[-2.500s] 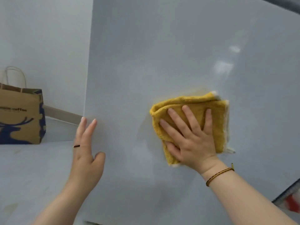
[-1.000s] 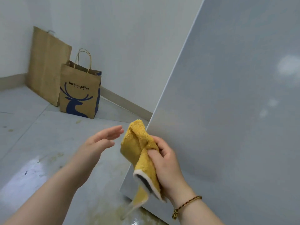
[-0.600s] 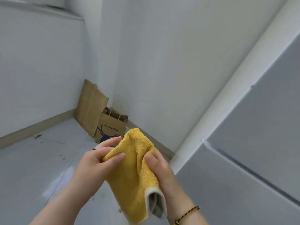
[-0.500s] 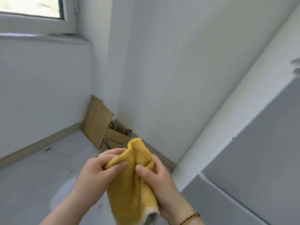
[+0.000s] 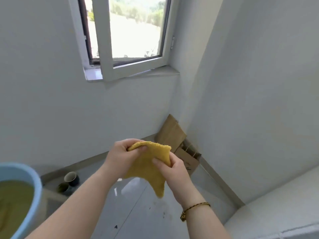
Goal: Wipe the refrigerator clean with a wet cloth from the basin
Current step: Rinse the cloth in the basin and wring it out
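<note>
Both hands hold the yellow cloth point(image 5: 146, 168) in front of me at mid-frame. My left hand point(image 5: 120, 157) pinches its upper left edge, and my right hand point(image 5: 172, 171) grips its right edge, so the cloth hangs spread between them with one corner pointing down. A light blue basin point(image 5: 37, 185) filled with murky yellowish water sits at the lower left edge, left of my left forearm. The refrigerator's pale top point(image 5: 279, 213) shows at the lower right corner.
A half-open window point(image 5: 131, 31) is set in the wall ahead. Brown paper bags point(image 5: 179, 144) lean in the corner behind the cloth. Two small dark cups point(image 5: 69, 181) stand on the floor by the baseboard, near the basin. The grey tiled floor point(image 5: 138, 213) shows wet marks.
The cloth came off the refrigerator door and my left hand joined my right on it. My view swung left and up, bringing the window and the basin into sight.
</note>
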A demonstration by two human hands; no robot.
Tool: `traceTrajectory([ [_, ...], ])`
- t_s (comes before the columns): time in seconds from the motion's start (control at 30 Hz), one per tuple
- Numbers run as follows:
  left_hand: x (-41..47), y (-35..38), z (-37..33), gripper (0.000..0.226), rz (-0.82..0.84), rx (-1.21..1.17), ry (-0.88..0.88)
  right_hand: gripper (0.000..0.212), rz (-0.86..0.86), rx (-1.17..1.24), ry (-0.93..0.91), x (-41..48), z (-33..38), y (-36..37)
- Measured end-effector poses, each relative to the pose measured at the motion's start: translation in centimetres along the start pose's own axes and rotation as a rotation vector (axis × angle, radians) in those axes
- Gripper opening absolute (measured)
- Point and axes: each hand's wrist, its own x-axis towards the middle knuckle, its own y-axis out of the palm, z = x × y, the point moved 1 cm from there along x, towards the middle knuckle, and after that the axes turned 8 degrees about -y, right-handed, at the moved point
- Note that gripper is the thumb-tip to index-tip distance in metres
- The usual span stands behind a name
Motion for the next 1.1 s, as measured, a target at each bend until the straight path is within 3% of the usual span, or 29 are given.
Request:
traceTrajectory([
  [0.1,0.0,-3.9,1.7,0.028,-0.087,0.016,-0.077,0.018,0.033,-0.043,-0.03,2.4,-0.4,3.8],
  [0.23,-1.7,-10.2,3.8,0.015,-0.238,0.015,-0.217,0.021,0.241,0.056,0.013,5.4,-0.8,9.4],
  [0.27,-2.3,-11.9,4.4,0.01,-0.297,-0.038,-0.267,0.022,0.322,0.101,0.051,6.1,-0.7,10.9],
  [0.4,-4.4,-16.9,7.5,0.042,-0.437,-0.318,-0.414,0.017,0.592,0.216,0.199,9.0,-1.1,17.0],
  [0.5,-5.7,-19.8,10.3,0.036,-0.523,-0.628,-0.585,0.015,0.717,0.243,0.317,10.2,-2.4,22.6],
  [0.57,-6.9,-22.6,12.3,0.03,-0.612,-0.706,-0.611,0.016,0.781,0.239,0.38,10.3,-3.6,26.8],
  [0.7,-8.8,-29.4,15.7,0.017,-0.833,-0.727,-0.553,0.019,0.833,0.218,0.464,10.3,-6.7,34.3],
  [0.8,-9.7,-35.5,19.4,0.007,-0.883,-0.717,-0.577,0.025,0.789,0.108,0.504,10.2,-9.9,40.8],
  [0.93,-10.5,-41.9,24.2,0.02,-0.902,-0.629,-0.664,0.03,0.726,-0.045,0.508,9.6,-13.6,48.0],
  [1.1,-9.3,-47.1,30.2,0.037,-0.919,-0.488,-0.778,0.021,0.661,-0.124,0.564,10.0,-18.1,53.9],
])
